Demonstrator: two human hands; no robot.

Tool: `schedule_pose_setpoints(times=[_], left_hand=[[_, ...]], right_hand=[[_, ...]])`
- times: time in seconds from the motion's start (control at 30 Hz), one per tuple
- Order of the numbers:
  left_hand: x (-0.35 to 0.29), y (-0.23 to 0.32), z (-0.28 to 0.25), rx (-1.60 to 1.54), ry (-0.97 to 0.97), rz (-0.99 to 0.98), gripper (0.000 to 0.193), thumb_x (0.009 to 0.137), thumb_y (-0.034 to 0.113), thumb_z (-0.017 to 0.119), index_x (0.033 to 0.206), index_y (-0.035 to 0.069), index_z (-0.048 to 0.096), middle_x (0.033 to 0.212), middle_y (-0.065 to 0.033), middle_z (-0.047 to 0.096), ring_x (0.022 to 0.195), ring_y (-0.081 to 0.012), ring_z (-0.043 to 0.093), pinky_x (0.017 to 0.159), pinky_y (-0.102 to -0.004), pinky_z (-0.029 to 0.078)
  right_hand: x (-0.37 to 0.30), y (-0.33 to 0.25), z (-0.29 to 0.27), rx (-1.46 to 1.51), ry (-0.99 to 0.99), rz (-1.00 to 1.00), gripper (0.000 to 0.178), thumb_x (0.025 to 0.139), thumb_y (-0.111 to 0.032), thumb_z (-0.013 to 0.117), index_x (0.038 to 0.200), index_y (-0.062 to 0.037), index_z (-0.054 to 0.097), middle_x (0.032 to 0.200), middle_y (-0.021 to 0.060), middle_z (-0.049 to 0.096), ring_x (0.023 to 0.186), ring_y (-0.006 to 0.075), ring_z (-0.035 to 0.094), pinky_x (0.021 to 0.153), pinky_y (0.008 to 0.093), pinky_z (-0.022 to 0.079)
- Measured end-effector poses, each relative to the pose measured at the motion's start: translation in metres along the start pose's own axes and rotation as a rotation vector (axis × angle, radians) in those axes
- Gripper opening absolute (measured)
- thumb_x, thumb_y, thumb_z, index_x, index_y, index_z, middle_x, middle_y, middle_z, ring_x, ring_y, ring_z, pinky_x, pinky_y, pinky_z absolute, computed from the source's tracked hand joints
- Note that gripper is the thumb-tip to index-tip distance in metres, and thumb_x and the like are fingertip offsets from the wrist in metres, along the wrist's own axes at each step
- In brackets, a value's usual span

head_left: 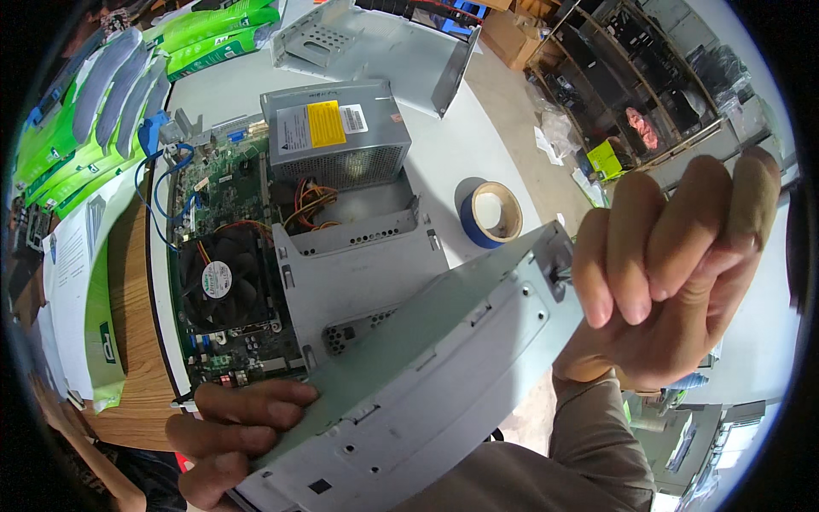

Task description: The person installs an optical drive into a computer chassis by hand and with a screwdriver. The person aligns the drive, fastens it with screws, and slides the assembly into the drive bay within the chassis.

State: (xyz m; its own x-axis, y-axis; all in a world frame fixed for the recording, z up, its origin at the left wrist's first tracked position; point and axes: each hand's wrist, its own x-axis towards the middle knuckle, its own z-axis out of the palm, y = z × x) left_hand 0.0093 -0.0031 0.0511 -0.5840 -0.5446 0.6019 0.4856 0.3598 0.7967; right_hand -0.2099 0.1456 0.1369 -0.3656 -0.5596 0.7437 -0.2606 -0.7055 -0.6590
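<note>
A flat, grey metal drive-shaped box (426, 401) with screw holes along its side is held tilted across the front of the view. My left hand (235, 435) grips its lower left end, fingers curled over the edge. At the box's upper right end, my right hand (674, 256) is raised with its fingers curled in; what they hold, if anything, is hidden. Behind the box lies an opened computer case (367, 264), with a silver power supply (341, 128), a black fan (223, 277) and a green circuit board (217, 183).
A tape roll (490, 213) stands right of the case on the white table. A bent metal cover (384, 51) lies at the back. Green-and-white packs (111, 111) are piled at left. A shelf (631, 85) stands far right; another person's arm (85, 452) shows lower left.
</note>
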Motion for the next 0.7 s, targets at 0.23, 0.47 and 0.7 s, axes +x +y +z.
schedule_pose_setpoints(times=[0.23, 0.47, 0.7], left_hand=[[0.015, -0.026, -0.071, -0.069, -0.629, 0.218, 0.109, 0.069, 0.061, 0.084, 0.149, 0.007, 0.035, 0.138, -0.0274, 0.053, 0.124, -0.0442, 0.056, 0.095, -0.0551, 0.058], [0.008, -0.007, -0.003, 0.035, -0.140, 0.152, 0.074, 0.081, 0.039, 0.083, 0.137, 0.010, 0.044, 0.113, -0.0120, 0.054, 0.100, -0.0288, 0.062, 0.085, -0.0453, 0.060], [0.000, -0.016, 0.022, 0.048, 0.181, 0.349, 0.081, 0.067, 0.051, 0.091, 0.118, 0.000, 0.053, 0.102, -0.0123, 0.052, 0.083, -0.0243, 0.064, 0.073, -0.0358, 0.059]], right_hand=[[-0.003, -0.010, 0.002, -0.231, -0.165, 0.026, 0.013, 0.103, -0.003, 0.045, 0.105, -0.0141, 0.040, 0.077, -0.0007, 0.039, 0.056, 0.0130, 0.037, 0.044, 0.0263, 0.041], [-0.014, 0.005, 0.006, -0.394, -0.047, -0.126, 0.014, 0.105, -0.010, 0.048, 0.101, -0.0190, 0.037, 0.074, -0.0029, 0.038, 0.051, 0.0090, 0.037, 0.045, 0.0232, 0.040], [-0.022, 0.009, 0.012, -0.375, 0.027, -0.204, 0.020, 0.107, -0.018, 0.046, 0.097, -0.0190, 0.029, 0.072, 0.0031, 0.040, 0.053, 0.0167, 0.049, 0.054, 0.0362, 0.050]])
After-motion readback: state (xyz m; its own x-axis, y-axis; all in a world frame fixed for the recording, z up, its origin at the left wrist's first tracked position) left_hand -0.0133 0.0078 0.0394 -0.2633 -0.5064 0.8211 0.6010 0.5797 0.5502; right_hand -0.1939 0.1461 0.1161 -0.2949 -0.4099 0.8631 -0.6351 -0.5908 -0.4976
